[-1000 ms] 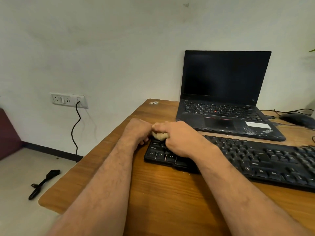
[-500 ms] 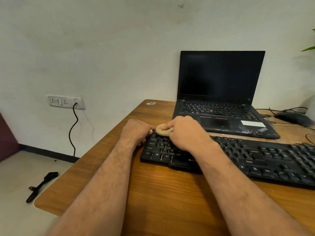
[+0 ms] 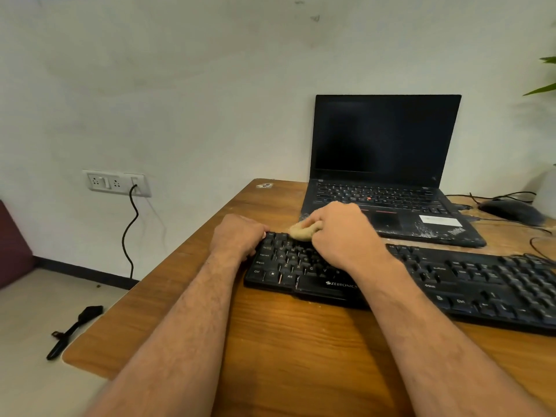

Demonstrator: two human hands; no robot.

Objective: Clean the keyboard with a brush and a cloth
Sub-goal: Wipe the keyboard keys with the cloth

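A black keyboard [image 3: 469, 284] lies across the wooden table [image 3: 301, 350]. My right hand [image 3: 346, 236] grips a bunched beige cloth [image 3: 302, 231] and presses it on the top-left rows of keys. My left hand [image 3: 237, 236] rests with curled fingers on the keyboard's left end, holding its edge. A black brush [image 3: 73, 331] lies on the floor, left of the table.
An open black laptop [image 3: 385, 182] with a dark screen stands behind the keyboard. A black mouse [image 3: 511, 210] and cables lie at the far right. A wall socket [image 3: 117, 183] with a black cord is on the left wall. Plant leaves [image 3: 544, 82] poke in at the right edge.
My right hand has carried the cloth up the left keys, from the lower rows to the top row. The left hand has stayed on the keyboard's left end.
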